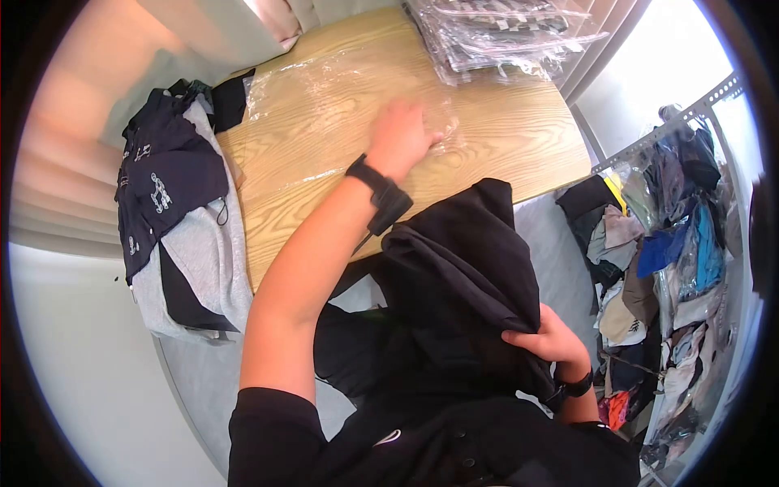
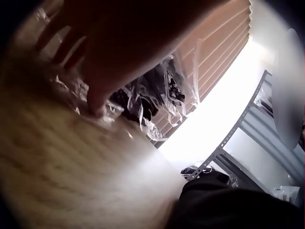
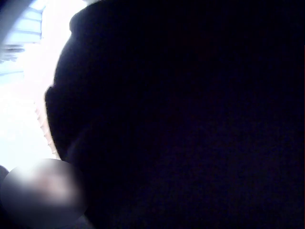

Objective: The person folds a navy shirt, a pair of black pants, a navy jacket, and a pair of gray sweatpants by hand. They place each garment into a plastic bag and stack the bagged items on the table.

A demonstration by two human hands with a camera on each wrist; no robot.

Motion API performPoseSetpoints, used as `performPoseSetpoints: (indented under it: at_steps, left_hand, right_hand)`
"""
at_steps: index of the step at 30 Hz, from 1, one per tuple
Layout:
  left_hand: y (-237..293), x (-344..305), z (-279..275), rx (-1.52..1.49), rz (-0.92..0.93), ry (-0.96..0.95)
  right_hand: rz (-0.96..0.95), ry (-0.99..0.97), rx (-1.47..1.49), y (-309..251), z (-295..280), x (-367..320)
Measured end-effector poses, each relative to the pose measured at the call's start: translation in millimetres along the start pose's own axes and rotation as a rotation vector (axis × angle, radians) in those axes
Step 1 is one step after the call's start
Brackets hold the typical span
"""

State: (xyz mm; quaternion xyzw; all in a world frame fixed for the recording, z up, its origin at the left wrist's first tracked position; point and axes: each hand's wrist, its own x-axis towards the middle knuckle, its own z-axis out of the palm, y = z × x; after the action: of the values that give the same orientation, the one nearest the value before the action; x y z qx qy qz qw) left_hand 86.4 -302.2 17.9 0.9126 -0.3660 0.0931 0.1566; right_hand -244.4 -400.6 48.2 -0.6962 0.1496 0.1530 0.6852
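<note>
On the far half of the wooden table (image 1: 503, 146) we see a clear plastic bag (image 1: 324, 105) lying flat, its long axis running from the table's left edge toward the right. We cannot tell which end is its mouth. Our left hand (image 1: 398, 138) rests palm down on the bag's right end. The left wrist view shows its fingers (image 2: 96, 107) nearly straight and a little apart, their tips pressing the film against the wood.

Over the near edge of the table hangs a black garment (image 1: 462, 268), bunched and draped down toward our lap. Our right hand (image 1: 548, 337) grips a fold of it low on its right side, fingers curled into the cloth. The right wrist view shows only dark fabric.

At the far right corner sits a stack of packed bags (image 1: 503, 32). Beside the left edge lies a pile of navy and grey clothes (image 1: 174, 211), and a clothes rack (image 1: 673, 243) stands well off to the right.
</note>
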Motion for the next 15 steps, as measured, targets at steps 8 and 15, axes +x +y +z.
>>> performPoseSetpoints:
  at_steps: [8,15]
  left_hand:
    - [-52.6,-16.0,-35.3,-0.293,-0.126,0.009]
    - [-69.4,-60.1,-153.7,-0.859,-0.221,0.898]
  right_hand:
    - [-0.025,-0.058,0.023,6.4,-20.9,8.5]
    - [-0.054,-0.101,0.077,3.6,-17.7,23.5]
